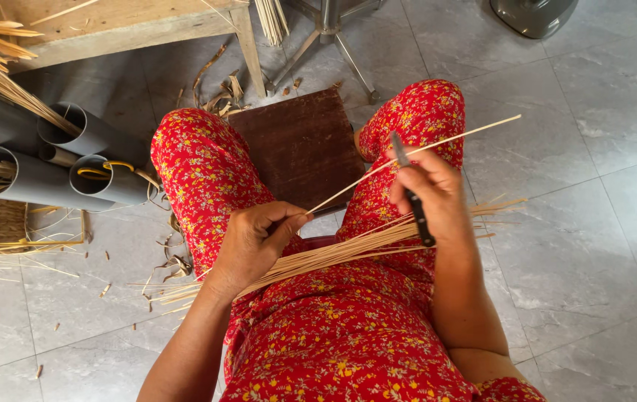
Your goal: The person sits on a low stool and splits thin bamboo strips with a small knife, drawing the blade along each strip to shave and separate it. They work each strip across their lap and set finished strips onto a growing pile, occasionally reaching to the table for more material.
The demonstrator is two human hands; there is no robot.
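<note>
Bamboo splint [415,151], thin and pale, pinched at its near end by left hand [255,242], fingers closed tight around it. Right hand [434,195] clamped on dark-handled knife [411,195], blade touching splint. Bundle of splints [333,255] across lap, on red floral dress [348,335]. Brown wooden block [300,145] between knees; grey pipes [72,160] left.
</note>
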